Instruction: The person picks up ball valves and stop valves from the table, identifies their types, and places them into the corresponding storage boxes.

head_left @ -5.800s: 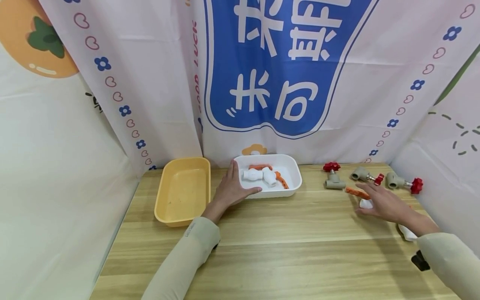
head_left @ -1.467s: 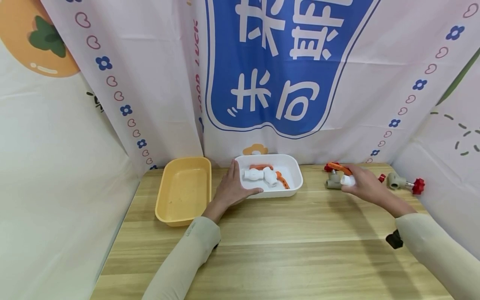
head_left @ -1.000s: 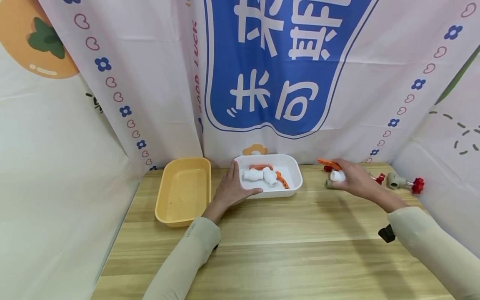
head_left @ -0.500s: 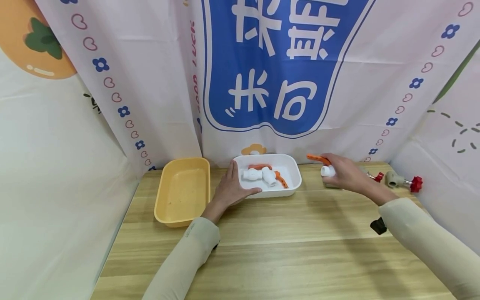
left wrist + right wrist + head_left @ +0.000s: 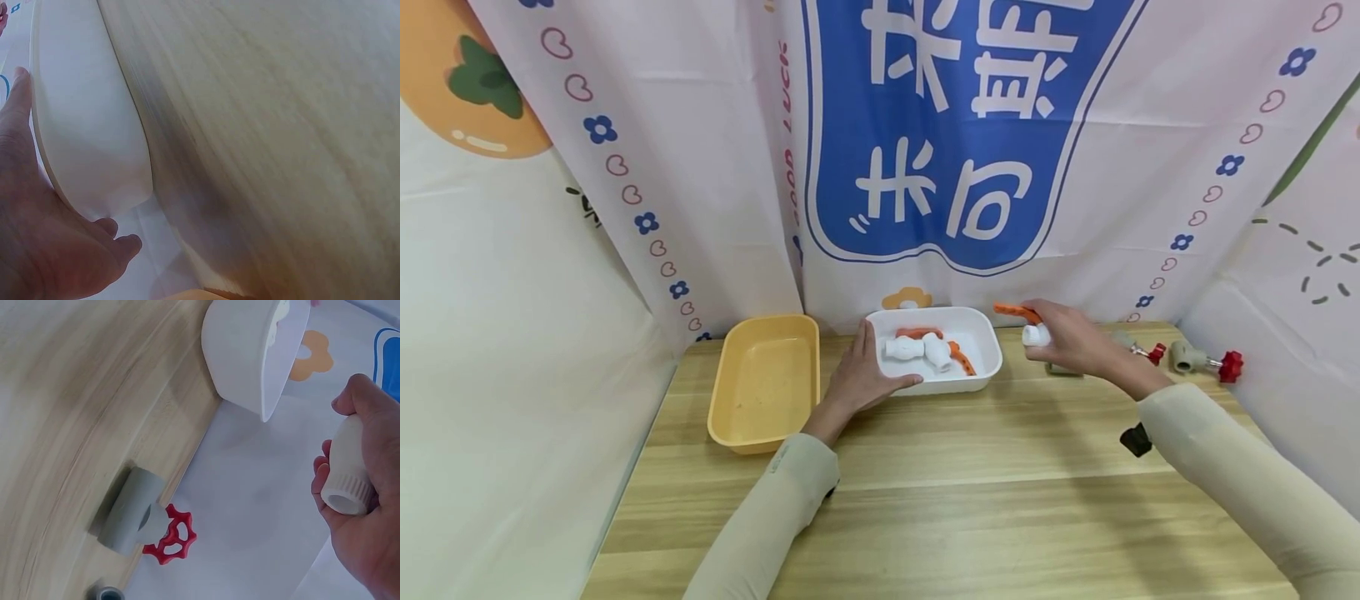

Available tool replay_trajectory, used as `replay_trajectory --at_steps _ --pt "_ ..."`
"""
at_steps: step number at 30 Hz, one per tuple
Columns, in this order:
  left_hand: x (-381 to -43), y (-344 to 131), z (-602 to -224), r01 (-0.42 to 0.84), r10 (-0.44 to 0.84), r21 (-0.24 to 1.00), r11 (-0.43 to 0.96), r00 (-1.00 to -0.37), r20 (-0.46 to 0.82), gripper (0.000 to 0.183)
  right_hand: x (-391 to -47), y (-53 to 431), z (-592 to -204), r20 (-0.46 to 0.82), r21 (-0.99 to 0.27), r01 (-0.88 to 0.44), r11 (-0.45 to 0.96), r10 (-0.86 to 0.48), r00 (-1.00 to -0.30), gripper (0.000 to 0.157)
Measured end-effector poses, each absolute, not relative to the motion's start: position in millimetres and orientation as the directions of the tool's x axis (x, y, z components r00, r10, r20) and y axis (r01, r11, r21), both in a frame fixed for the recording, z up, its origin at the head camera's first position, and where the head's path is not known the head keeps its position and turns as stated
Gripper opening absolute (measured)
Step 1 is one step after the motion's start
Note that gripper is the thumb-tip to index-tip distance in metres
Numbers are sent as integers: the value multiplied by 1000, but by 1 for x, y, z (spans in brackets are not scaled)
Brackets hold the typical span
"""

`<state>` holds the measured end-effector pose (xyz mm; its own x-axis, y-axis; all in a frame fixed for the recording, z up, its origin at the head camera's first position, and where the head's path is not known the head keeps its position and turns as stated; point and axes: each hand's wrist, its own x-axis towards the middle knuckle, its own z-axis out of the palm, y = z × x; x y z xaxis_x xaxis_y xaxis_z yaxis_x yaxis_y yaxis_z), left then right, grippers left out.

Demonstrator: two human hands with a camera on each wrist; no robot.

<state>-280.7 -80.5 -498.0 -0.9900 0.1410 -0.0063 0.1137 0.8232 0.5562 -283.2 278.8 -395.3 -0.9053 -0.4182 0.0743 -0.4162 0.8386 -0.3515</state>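
Observation:
My right hand (image 5: pixel 1071 337) grips a white plastic ball valve (image 5: pixel 1036 335) with an orange lever, raised just right of the white tray (image 5: pixel 992 367). In the right wrist view, the fingers wrap round the white valve body (image 5: pixel 347 465), its round open end showing. My left hand (image 5: pixel 865 371) rests against the tray's left end, fingers straight and spread, thumb along the front wall. Inside the tray lie two similar white ball valves (image 5: pixel 904 348) with orange levers. In the left wrist view, my left hand (image 5: pixel 50 237) touches the tray wall (image 5: pixel 87 125).
A yellow tray (image 5: pixel 763 442) stands left of my left hand. At the right are grey pipe valves (image 5: pixel 1187 358) with red handwheels; one (image 5: pixel 1063 369) is mostly hidden behind my right hand. A printed cloth (image 5: pixel 730 208) hangs behind the wooden table (image 5: pixel 925 500).
My right hand reached among the valves at the right, picked up the white ball valve and carried it left towards the white tray. The left hand has stayed at the tray.

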Motion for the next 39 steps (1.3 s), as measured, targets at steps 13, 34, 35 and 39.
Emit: replay_trajectory --at_steps 13,34,35,39 --pt "-281 -81 -498 117 148 555 824 -989 -10 140 -295 259 -399 71 -357 -440 824 -446 -892 77" --pt "-281 -82 -497 115 147 556 823 -989 -14 141 -317 235 -401 96 -361 -505 784 -508 -856 76" --pt "-281 -82 -497 115 147 556 823 -989 -13 141 -319 234 -401 90 -363 -502 785 -507 -857 75" --pt "-281 -82 -498 117 148 559 821 -989 -11 141 -324 229 -403 61 -375 -481 793 -496 -866 72"
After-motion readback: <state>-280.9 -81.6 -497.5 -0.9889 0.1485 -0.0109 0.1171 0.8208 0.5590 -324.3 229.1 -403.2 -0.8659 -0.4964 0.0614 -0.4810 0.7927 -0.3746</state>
